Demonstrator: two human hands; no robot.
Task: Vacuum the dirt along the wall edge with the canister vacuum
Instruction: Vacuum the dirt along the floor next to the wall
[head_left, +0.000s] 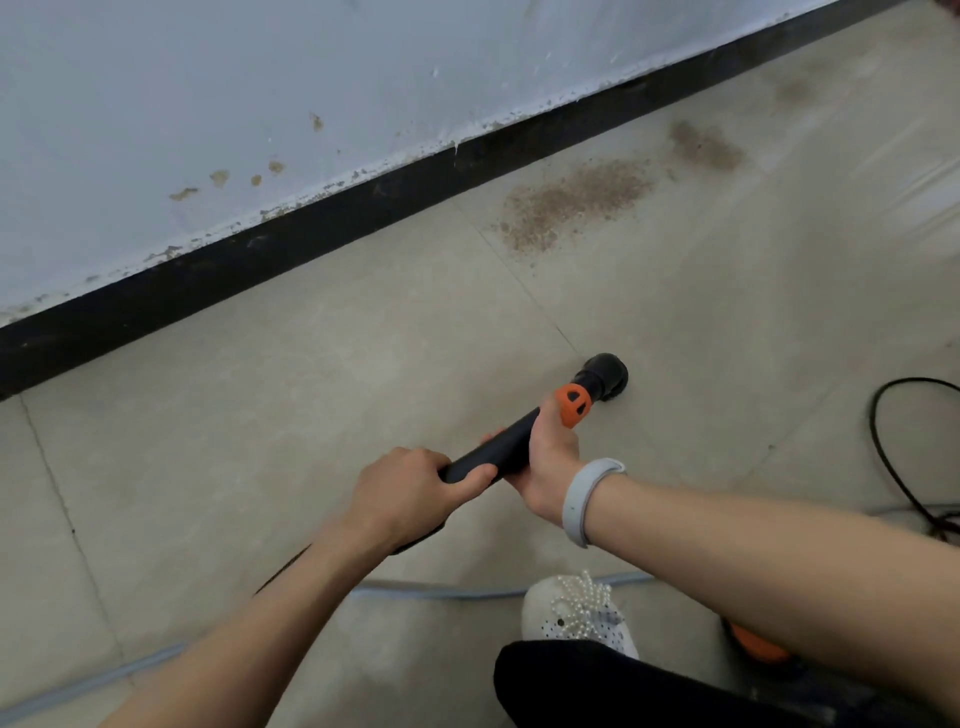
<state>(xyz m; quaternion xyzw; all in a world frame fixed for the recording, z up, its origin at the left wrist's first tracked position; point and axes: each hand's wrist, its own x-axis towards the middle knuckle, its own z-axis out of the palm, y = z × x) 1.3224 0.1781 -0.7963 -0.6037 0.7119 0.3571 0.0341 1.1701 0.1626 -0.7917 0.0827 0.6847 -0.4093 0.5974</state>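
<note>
Nearest the camera: a white shoe (576, 613) trimmed with beads stands on the tiled floor (260, 395), with a pale hose (467, 592) running across behind it and an orange-and-dark shape (753, 644), possibly the canister body, mostly hidden under the right forearm.
Left grip: the left hand (410, 493) is wrapped round the rear of the black vacuum wand (498, 449), thumb laid along the tube.
Right grip: the right hand (545, 462), with a grey wristband (584, 499) at the wrist, clasps the wand from below, just behind the orange collar (571, 405).
Nozzle: the round black nozzle (608, 376) sits at or just above the floor; contact cannot be told. It lies well apart from the wall, on bare tile.
Right edge: a black power cord (893, 457) loops on the floor.
Dirt: a brown gritty patch (571, 202) lies near the black baseboard (311, 228), beyond the nozzle; a smaller, fainter smear (706, 145) lies farther along to the right.
Wall: the pale wall (208, 104) above the baseboard is chipped and stained.
Step in hand: by my reading, the approach; the nozzle is lined up but none of the visible dirt looks reached.
Next move: push the wand forward and slightly right to the near edge of the large patch, keep the nozzle low, then sweep along the baseboard toward the farther smear, minding the cord.
</note>
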